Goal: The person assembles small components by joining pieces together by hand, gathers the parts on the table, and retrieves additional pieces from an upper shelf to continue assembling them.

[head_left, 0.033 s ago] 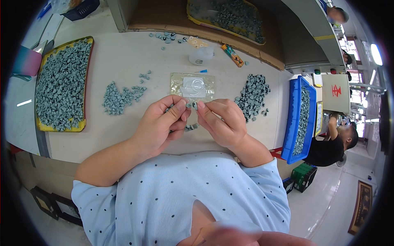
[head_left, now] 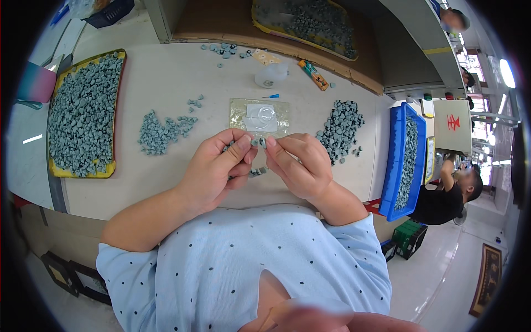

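My left hand and my right hand meet near the table's middle, their fingertips almost touching. Between the left thumb and fingers is a small grey-green piece. The right thumb and forefinger pinch another small piece with a dark face; whether the two pieces touch cannot be made out. More grey-green bits show among the curled left fingers. Just beyond the fingertips lies a clear yellowish pad bearing a white square with a clear ring. A few loose pieces lie beneath the hands.
Heaps of small pieces lie left and right. A full yellow tray stands far left, a blue bin at the right edge. Behind the pad are a white bottle, a blue needle tip and an orange-green packet.
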Action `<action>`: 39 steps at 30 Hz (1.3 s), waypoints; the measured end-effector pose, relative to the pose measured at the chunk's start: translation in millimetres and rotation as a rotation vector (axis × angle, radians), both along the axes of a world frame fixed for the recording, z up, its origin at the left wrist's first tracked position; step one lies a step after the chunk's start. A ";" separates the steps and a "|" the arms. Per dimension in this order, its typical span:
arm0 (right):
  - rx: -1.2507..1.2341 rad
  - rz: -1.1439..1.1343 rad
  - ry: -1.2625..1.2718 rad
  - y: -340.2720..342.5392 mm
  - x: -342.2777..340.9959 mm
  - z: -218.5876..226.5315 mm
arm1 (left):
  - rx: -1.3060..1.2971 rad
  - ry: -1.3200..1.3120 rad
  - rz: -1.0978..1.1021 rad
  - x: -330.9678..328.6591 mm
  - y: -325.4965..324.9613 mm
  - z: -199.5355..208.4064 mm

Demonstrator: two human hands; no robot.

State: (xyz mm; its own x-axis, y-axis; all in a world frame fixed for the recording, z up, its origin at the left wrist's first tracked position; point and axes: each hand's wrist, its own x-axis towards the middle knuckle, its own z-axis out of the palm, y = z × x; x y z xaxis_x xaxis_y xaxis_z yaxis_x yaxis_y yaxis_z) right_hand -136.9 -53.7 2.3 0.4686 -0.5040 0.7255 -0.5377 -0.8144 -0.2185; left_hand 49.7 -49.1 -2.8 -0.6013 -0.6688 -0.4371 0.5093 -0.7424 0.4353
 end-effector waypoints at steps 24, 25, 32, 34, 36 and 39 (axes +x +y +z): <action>-0.033 0.085 0.056 -4.4 2.8 -1.9 | 0.051 -0.042 -0.059 6.4 -0.3 5.0; -0.033 0.087 0.056 -5.3 3.5 -2.0 | 0.055 -0.047 -0.062 7.1 -0.2 5.0; -0.070 0.104 0.031 -2.8 9.9 -7.4 | 0.009 -0.018 -0.062 9.9 3.5 1.9; -0.076 0.099 0.025 -1.9 11.1 -10.4 | -0.037 -0.029 -0.018 8.5 6.1 -1.4; -0.059 0.110 0.007 -2.3 11.5 -12.4 | -0.056 -0.040 -0.009 8.0 6.8 -2.2; 0.037 0.112 -0.066 -1.2 11.6 -8.9 | -0.078 -0.036 0.001 7.5 7.9 -0.9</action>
State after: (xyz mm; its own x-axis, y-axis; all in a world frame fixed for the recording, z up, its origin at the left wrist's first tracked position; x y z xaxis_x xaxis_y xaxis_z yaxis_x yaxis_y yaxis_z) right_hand -125.3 -55.0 -6.7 0.4749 -0.4781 0.7388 -0.4273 -0.8592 -0.2814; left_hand 57.2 -41.2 -3.6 -0.5856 -0.7021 -0.4051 0.4929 -0.7052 0.5097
